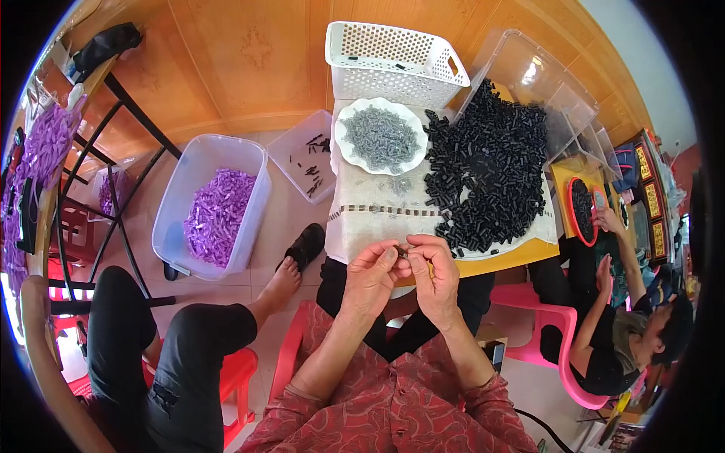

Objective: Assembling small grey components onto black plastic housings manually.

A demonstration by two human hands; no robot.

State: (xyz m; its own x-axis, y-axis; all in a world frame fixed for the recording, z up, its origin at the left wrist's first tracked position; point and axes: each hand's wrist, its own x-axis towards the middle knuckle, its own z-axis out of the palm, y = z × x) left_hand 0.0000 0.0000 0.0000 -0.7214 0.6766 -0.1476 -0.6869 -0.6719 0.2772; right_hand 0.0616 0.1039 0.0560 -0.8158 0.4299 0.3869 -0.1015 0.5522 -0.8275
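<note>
My left hand [372,273] and my right hand [433,276] meet above the near edge of the cloth-covered table. Their fingertips pinch a small dark piece [401,253] between them; it is too small and covered to name. To the right of the hands lies a large heap of short black cylindrical pieces [491,166]. Beyond the hands, a white scalloped plate [349,155] holds many small clear grey pieces [382,138]. A few more clear pieces lie on the cream cloth [362,226] in front of that plate.
A white perforated basket [393,83] and a clear plastic bin [521,60] stand at the back. On the floor at left, a translucent tub [259,196] holds purple pieces [220,219]. People sit on both sides; the right one reaches to a red-rimmed tray [572,215].
</note>
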